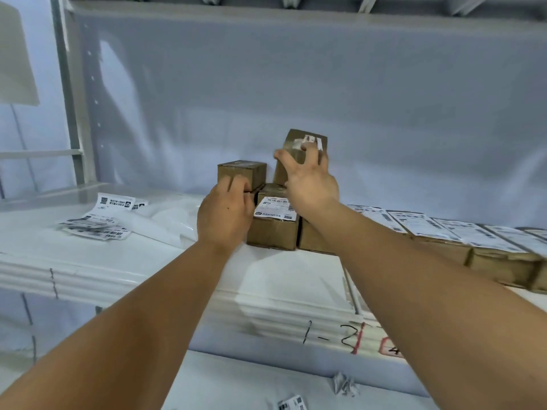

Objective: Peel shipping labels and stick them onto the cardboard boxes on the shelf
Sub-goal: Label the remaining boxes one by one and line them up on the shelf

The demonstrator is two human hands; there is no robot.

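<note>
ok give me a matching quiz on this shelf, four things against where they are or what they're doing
Things:
1 right hand
2 loose labels
3 box row
4 left hand

Places or states:
a lie on the shelf, left side
b labelled, on the right side
c at plain box
d grips tilted box

Pairs: 1-d, 2-a, 3-b, 4-c

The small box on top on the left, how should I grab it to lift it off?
From above, I think. The small box sits upright with its flat top free, so reach down and set your grip on two opposite walls near the top edge. The left hand covers its lower front, so stay high.
</note>
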